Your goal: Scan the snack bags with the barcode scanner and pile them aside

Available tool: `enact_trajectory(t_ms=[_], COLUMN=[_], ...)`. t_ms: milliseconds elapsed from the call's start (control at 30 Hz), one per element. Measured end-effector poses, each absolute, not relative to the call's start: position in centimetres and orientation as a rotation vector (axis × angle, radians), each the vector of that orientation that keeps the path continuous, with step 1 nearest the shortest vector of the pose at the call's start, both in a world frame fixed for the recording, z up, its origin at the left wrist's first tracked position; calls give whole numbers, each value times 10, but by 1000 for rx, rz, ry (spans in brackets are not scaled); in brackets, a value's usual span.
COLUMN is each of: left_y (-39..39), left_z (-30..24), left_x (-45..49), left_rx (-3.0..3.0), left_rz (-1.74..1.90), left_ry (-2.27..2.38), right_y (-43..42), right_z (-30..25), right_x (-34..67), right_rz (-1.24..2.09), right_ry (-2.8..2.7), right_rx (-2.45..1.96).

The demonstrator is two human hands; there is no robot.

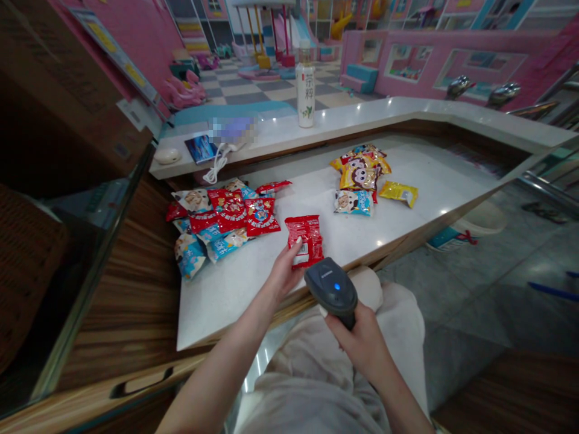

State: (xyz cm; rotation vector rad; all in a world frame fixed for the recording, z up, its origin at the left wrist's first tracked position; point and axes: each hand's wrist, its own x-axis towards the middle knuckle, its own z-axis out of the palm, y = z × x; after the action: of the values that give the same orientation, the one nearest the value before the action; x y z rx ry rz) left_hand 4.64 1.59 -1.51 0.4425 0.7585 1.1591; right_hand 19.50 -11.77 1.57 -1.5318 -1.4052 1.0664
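My left hand (288,265) grips a red snack packet (304,234) by its lower left side, thumb on top, near the front edge of the white counter (221,313). The packet's printed back and white barcode label face up. In my right hand (359,337) is a dark grey barcode scanner (332,286) with a blue light lit on top, its head close to the packet's lower right. Left of the packet lies a pile of red snack packets (228,210) and blue snack packets (226,242). Farther right sits a group of yellow snack packets (359,175) with a blue packet (353,202) in front.
A tea bottle (306,90) stands on the raised ledge (362,113) behind the counter. To its left are a white cable (217,164), a dark blue card (200,148) and a white rounded object (167,157). A bucket (479,223) stands on the floor at right.
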Motion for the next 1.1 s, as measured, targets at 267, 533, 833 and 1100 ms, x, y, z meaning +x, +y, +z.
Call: enact_trajectory(t_ms=[267, 533, 833, 1100], left_y=[17, 17, 19, 19], left_z=[-14, -13, -22, -18], left_x=[46, 47, 47, 46], left_rx=[359, 341, 365, 308], left_rz=[1092, 1096, 1112, 1125], left_ry=[730, 692, 682, 689], right_y=[-115, -115, -115, -116], right_z=[16, 14, 17, 13], right_x=[193, 194, 196, 196], right_rz=[1069, 1055, 1052, 1056], right_ry=[-1415, -1413, -1425, -1401], right_rx=[-1534, -1524, -1534, -1536])
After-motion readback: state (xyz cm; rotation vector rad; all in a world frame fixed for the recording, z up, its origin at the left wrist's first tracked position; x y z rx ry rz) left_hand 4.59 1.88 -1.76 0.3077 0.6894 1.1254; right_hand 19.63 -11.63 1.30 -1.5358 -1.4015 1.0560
